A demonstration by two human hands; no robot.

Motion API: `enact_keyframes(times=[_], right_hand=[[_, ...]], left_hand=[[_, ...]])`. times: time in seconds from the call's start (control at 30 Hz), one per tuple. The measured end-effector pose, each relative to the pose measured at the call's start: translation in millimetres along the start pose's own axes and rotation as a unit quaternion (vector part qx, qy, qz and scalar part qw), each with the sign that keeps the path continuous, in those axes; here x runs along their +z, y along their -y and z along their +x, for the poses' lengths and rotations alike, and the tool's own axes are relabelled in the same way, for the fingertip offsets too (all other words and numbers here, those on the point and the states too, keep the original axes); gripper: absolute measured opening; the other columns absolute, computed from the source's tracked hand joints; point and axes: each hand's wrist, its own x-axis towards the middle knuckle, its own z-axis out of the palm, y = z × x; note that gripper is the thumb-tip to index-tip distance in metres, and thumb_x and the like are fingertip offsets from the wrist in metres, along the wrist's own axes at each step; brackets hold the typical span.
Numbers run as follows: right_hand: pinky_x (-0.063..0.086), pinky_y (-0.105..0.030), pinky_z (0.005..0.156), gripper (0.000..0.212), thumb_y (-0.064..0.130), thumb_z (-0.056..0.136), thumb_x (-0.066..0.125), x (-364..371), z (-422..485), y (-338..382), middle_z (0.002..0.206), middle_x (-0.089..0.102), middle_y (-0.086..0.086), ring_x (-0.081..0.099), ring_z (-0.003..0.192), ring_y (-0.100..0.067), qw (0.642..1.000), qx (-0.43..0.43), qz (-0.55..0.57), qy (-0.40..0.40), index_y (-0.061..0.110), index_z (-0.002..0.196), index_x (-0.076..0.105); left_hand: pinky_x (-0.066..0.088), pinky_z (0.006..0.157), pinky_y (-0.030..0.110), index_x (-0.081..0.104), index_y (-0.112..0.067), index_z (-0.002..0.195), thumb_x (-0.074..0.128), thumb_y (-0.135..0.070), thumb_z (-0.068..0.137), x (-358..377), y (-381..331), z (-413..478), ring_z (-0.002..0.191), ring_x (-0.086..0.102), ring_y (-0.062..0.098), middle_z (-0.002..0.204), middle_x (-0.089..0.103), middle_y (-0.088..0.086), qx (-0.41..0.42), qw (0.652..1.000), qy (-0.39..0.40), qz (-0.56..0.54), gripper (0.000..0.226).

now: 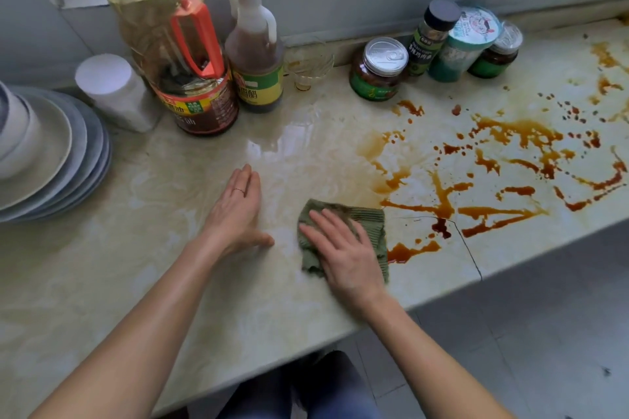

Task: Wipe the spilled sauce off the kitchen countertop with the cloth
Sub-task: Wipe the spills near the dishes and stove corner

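Taking the green cloth [343,235] as the landmark: far to its left a stack of plates [58,160] sits at the countertop [170,265] edge. Behind and left of the cloth stand a big oil bottle [170,44] and a vinegar bottle [253,54]. Just left of the cloth the left hand [235,214] lies flat, fingers together, holding nothing. The right hand [343,255] presses flat on the cloth, fingers spread. Right of the cloth, touching its edge, brown spilled sauce [493,173] streaks the counter; jars [377,68] stand behind.

Head view looks down, close over countertop [238,299]
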Motion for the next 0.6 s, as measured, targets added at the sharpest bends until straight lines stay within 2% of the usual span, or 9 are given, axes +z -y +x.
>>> enact_keyframes(times=[0.07,0.13,0.23,0.3,0.37,0.53,0.6], right_hand=[[0.029,-0.048,0.112,0.050,0.024,0.093,0.045,-3.7,8.1,-3.4,0.154,0.040,0.005,0.033,0.144,-0.016,0.996,0.085,0.003,-0.018,0.030,0.143,0.048],[0.026,-0.049,0.113,0.054,0.025,0.090,0.045,-0.6,4.2,13.0,0.156,0.038,0.003,0.030,0.145,-0.018,0.994,0.105,0.003,-0.028,0.029,0.144,0.046],[0.026,-0.048,0.115,0.058,0.025,0.088,0.051,5.8,-26.4,32.1,0.157,0.034,0.005,0.027,0.147,-0.017,1.000,-0.010,0.009,-0.006,0.030,0.146,0.045],[0.025,-0.044,0.116,0.056,0.025,0.091,0.050,2.6,-36.3,19.6,0.157,0.035,0.006,0.028,0.146,-0.015,0.996,-0.083,0.011,0.011,0.032,0.146,0.044],[0.025,-0.044,0.116,0.054,0.025,0.093,0.049,-1.4,-30.5,-1.9,0.157,0.035,0.006,0.027,0.146,-0.014,0.994,-0.104,-0.004,0.024,0.032,0.146,0.044],[0.024,-0.048,0.115,0.052,0.026,0.093,0.045,-8.0,-10.3,-15.5,0.156,0.037,0.006,0.028,0.146,-0.015,0.999,0.053,0.006,-0.005,0.032,0.144,0.046],[0.023,-0.048,0.116,0.053,0.025,0.091,0.049,-2.6,-20.9,-2.0,0.156,0.036,0.005,0.029,0.146,-0.017,1.000,0.018,0.013,-0.012,0.031,0.144,0.046]], left_hand=[[0.001,0.117,0.031,-0.009,-0.009,0.149,0.080,-0.044,0.066,0.6,-0.3,-0.5,0.144,-0.014,0.019,0.156,-0.019,0.006,-0.002,1.000,-0.006,-0.005,0.126],[0.001,0.117,0.031,-0.009,-0.009,0.149,0.080,-0.043,0.065,0.9,0.0,0.0,0.144,-0.015,0.019,0.156,-0.019,0.006,-0.004,1.000,-0.005,-0.009,0.127],[0.000,0.117,0.030,-0.009,-0.009,0.149,0.081,-0.042,0.065,2.1,-1.1,1.1,0.144,-0.015,0.019,0.156,-0.020,0.006,-0.009,1.000,-0.005,-0.008,0.127],[0.000,0.117,0.030,-0.009,-0.009,0.149,0.081,-0.043,0.064,2.6,-2.2,1.5,0.144,-0.015,0.019,0.156,-0.019,0.006,-0.014,1.000,-0.009,-0.003,0.128],[-0.001,0.116,0.029,-0.008,-0.009,0.149,0.081,-0.043,0.065,2.2,-2.7,2.3,0.144,-0.014,0.019,0.156,-0.019,0.006,-0.016,1.000,-0.006,-0.001,0.127],[0.005,0.117,0.032,-0.001,-0.016,0.150,0.081,-0.040,0.065,2.5,-4.8,0.9,0.145,-0.011,0.019,0.157,-0.016,0.004,-0.023,1.000,-0.006,-0.006,0.121],[0.009,0.118,0.032,0.002,-0.019,0.150,0.081,-0.036,0.067,4.1,-7.1,-1.1,0.145,-0.007,0.017,0.158,-0.013,0.001,-0.015,1.000,-0.013,-0.017,0.116]])
